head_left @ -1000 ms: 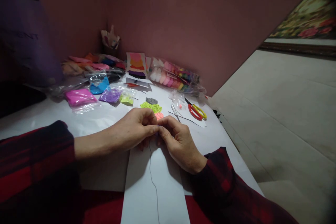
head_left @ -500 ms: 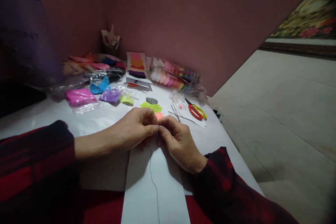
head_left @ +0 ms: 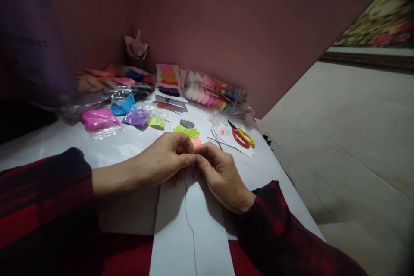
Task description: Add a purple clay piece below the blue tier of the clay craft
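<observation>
My left hand (head_left: 173, 155) and my right hand (head_left: 220, 174) meet above a white paper strip (head_left: 190, 241), thumbs and forefingers pinched tip to tip. A faint purple speck shows where the thumbs touch, but the fingers hide whatever is pinched there. Down the paper runs a thin, wavy drawn line (head_left: 190, 226). Just beyond my fingers, textured clay patches lie on the paper: a salmon patch (head_left: 196, 142), partly covered by my hands, a lime-green patch (head_left: 186, 131) and a grey patch (head_left: 186, 123).
Right of my hands lie red-and-yellow scissors (head_left: 242, 136) and a silver pointed tool (head_left: 216, 137). To the left are bags of pink clay (head_left: 98, 119), purple clay (head_left: 136, 117) and blue clay (head_left: 123, 104). Packs of coloured clay (head_left: 210, 95) lie against the wall.
Hardly anything differs. Both hands keep the same pinch in the same spot over the paper, and the things on the table have not moved.
</observation>
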A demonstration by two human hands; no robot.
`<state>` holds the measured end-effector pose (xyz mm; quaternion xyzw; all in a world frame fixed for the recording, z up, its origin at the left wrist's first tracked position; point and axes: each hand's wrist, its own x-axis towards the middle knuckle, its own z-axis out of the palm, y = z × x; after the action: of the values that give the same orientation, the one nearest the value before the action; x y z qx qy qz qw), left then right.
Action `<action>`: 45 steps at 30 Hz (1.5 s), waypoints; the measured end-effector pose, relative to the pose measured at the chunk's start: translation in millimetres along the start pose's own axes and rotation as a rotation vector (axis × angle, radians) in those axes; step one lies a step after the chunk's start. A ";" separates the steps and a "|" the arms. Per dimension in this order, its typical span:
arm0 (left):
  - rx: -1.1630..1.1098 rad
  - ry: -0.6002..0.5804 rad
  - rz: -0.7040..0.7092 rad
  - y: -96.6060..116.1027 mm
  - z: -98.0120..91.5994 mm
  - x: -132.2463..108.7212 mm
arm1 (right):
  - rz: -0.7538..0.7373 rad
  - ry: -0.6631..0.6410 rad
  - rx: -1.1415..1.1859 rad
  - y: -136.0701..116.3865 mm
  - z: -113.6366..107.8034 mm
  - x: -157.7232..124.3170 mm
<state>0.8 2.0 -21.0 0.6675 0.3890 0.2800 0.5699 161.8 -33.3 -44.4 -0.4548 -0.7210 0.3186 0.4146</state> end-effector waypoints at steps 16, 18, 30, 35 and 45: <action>0.018 0.007 -0.014 0.0 0.4 -1.4 | -0.009 -0.003 -0.003 1.2 0.4 -0.6; 0.022 0.002 -0.015 0.1 0.3 -1.3 | -0.009 -0.005 -0.004 1.3 0.5 -0.8; 0.022 -0.001 -0.010 -2.7 -0.5 -1.0 | -0.006 -0.011 -0.010 0.7 -0.2 -0.4; 0.023 0.007 -0.015 -0.9 1.2 0.3 | -0.021 -0.008 -0.012 1.8 -0.3 -0.7; 0.005 0.006 -0.019 -1.5 0.8 -2.2 | -0.021 -0.008 -0.032 2.3 0.1 -0.4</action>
<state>0.0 -0.3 -22.5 0.6642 0.3977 0.2757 0.5697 162.7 -32.8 -46.5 -0.4526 -0.7323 0.3047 0.4075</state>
